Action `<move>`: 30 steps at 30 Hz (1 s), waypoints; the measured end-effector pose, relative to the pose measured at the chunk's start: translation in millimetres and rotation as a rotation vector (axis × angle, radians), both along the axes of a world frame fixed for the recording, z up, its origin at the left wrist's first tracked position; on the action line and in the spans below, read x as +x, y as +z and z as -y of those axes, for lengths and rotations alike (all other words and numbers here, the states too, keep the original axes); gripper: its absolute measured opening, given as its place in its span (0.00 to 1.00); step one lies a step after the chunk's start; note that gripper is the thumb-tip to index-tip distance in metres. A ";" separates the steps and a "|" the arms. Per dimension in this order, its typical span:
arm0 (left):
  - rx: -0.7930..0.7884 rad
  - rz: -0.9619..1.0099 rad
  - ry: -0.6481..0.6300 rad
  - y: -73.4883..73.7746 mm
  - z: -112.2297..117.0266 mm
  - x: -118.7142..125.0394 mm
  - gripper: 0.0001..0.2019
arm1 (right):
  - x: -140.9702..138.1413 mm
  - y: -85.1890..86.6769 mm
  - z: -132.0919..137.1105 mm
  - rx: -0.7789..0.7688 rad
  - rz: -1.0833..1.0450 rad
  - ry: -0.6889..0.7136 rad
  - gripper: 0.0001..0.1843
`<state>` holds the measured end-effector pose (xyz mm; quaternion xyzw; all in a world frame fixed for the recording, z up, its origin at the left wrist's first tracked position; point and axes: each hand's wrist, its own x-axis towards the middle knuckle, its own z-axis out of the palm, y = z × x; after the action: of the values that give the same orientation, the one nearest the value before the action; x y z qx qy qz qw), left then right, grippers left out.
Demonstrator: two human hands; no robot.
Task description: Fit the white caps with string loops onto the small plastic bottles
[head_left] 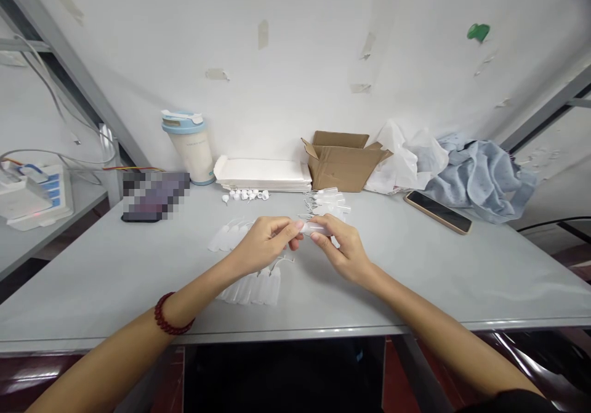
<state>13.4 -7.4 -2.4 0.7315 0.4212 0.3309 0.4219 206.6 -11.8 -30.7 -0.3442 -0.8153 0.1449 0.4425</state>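
Note:
Between my two hands, over the middle of the table, is a small translucent white plastic tube (pixel 316 229). My left hand (pixel 272 240) pinches its left end with thumb and fingers, covering that end. My right hand (pixel 344 247) grips the tube's right part. Several similar translucent tubes with thin curved tips (pixel 253 287) lie side by side near my left forearm. Another row of such tubes (pixel 226 236) sits partly behind my left hand. A third group of tubes (pixel 330 197) lies beyond my right hand. Small white caps (pixel 249 195) stand in a row farther back.
Along the wall stand a cream cup with a blue lid (pixel 188 148), a stack of flat white boxes (pixel 265 174), an open cardboard box (pixel 344 165) and a white plastic bag (pixel 406 157). A phone (pixel 438 212) lies by a blue cloth (pixel 484 176). A pixelated dark object (pixel 157 196) is at left.

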 end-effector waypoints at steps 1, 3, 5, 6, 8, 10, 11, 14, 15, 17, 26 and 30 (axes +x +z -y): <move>0.002 -0.012 0.001 -0.2 0.2 0.2 0.22 | 0.0 -0.4 -0.1 0.012 0.018 0.006 0.11; 0.009 -0.031 -0.004 0.2 0.6 0.4 0.22 | -0.4 -1.5 -0.1 0.013 0.047 0.009 0.12; 0.019 -0.043 -0.010 1.4 1.2 0.5 0.22 | -0.6 -2.0 -0.1 -0.008 0.055 0.005 0.13; 0.031 -0.048 -0.010 2.1 1.6 0.6 0.21 | -0.7 -1.8 0.0 -0.026 0.051 0.004 0.13; 0.078 -0.057 -0.005 2.9 2.6 0.9 0.19 | -0.9 -0.5 0.2 -0.075 0.028 0.013 0.14; 0.144 -0.065 -0.003 2.8 3.4 1.4 0.17 | -0.9 1.5 0.8 -0.143 -0.004 0.024 0.14; 0.178 -0.070 -0.004 2.4 3.7 1.5 0.16 | -0.9 2.6 1.1 -0.183 -0.021 0.027 0.15; 0.273 -0.092 -0.016 -0.2 3.2 1.3 0.15 | -0.5 5.1 1.6 -0.333 -0.069 0.042 0.15; 0.302 -0.098 -0.024 -1.2 2.6 1.0 0.14 | -0.3 5.7 1.4 -0.386 -0.086 0.052 0.15; 0.347 -0.109 -0.039 -3.3 1.4 0.4 0.14 | -0.1 6.7 0.4 -0.479 -0.116 0.078 0.15; 0.271 -0.187 0.050 -2.0 -9.6 -5.1 0.15 | 1.7 7.7 -7.1 -0.529 -0.107 0.024 0.19; 0.317 -0.258 0.258 1.1 -32.2 -29.1 0.13 | 10.3 12.1 -15.1 -0.403 -0.215 -0.101 0.18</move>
<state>-15.7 24.9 -1.3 0.7650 0.5042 0.3480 0.1987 217.0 3.3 -18.5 -0.4483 -0.7001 0.3182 0.4557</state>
